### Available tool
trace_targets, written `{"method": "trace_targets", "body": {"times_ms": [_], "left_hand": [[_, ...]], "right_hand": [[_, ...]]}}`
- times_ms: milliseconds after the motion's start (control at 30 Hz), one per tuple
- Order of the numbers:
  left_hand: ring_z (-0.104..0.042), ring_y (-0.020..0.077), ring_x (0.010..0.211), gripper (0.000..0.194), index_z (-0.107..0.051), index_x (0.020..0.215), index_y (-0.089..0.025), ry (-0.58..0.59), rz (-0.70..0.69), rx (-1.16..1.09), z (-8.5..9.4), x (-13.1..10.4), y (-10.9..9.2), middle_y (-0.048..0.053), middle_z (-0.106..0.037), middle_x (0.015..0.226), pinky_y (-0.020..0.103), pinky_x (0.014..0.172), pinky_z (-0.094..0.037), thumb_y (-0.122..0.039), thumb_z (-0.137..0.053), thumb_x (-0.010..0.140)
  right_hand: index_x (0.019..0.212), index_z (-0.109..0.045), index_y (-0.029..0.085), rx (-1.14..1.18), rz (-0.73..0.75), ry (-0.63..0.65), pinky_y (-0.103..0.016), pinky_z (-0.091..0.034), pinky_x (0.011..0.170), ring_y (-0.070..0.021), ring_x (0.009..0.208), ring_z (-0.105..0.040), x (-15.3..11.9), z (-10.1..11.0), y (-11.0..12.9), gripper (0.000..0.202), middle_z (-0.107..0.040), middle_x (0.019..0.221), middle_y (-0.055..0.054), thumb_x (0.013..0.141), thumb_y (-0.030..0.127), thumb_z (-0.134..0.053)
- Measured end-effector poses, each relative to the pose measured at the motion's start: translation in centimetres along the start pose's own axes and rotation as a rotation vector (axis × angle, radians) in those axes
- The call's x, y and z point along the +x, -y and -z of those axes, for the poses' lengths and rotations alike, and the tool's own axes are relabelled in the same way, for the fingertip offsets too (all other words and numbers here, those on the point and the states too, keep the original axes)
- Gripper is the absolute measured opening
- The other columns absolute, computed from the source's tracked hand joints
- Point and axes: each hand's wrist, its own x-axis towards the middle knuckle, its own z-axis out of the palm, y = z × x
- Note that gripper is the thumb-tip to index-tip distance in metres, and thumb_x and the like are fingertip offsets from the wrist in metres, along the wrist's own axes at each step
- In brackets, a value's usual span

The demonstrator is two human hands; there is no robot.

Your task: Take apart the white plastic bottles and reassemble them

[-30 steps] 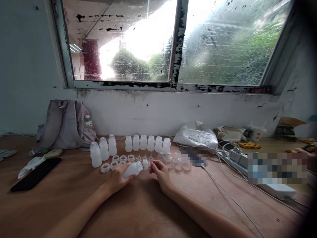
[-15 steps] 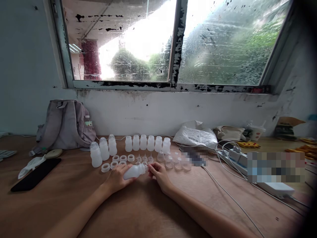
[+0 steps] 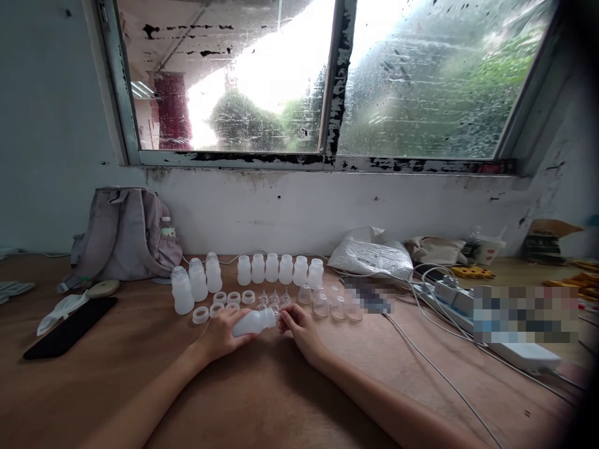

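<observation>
My left hand [image 3: 225,333] is wrapped round a frosted white bottle [image 3: 253,322], tilted on its side with its mouth to the right. At that mouth, the fingers of my right hand [image 3: 298,325] are pinched together; what they hold is too small to make out. Just behind are clear nipples [image 3: 274,298] and several white rings [image 3: 248,297]. Clear domed caps [image 3: 321,307] lie to the right of them. Several open bottles [image 3: 272,268] stand in a row at the back, and three capped bottles [image 3: 198,280] stand at the left.
A grey backpack [image 3: 124,234] and a black flat object [image 3: 70,327] are at the left. To the right lie a silvery plastic bag [image 3: 372,257], cables and a white power strip [image 3: 524,354]. The wall and window rise behind the table.
The view has shifted very slightly. Both hands keep nearly the same pose at the bottle's mouth.
</observation>
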Motion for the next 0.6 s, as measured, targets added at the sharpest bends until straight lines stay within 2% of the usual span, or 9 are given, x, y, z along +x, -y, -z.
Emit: {"method": "trace_targets", "body": {"times_ms": [467,600], "left_hand": [[-0.054,0.0201,0.08,0.048,-0.052,0.108,-0.022,0.012,-0.034,0.029,0.46,0.05,-0.3,0.005,-0.061,0.092,0.032,0.076,-0.039,-0.053,-0.05,0.071],[-0.054,0.0202,0.081,0.048,-0.052,0.108,-0.022,0.003,-0.029,0.023,0.53,-0.05,-0.31,0.004,-0.061,0.093,0.032,0.075,-0.04,-0.053,-0.05,0.071]], "right_hand": [[0.077,-0.051,0.016,-0.003,0.012,0.005,-0.028,-0.047,0.058,-0.0123,0.058,-0.054,-0.02,-0.12,0.36,0.03,-0.054,0.063,0.0,0.07,0.044,-0.057],[0.076,-0.051,0.016,-0.02,-0.04,0.001,-0.026,-0.046,0.054,-0.0113,0.054,-0.053,0.02,-0.06,0.12,0.031,-0.054,0.062,0.001,0.07,0.046,-0.055]]}}
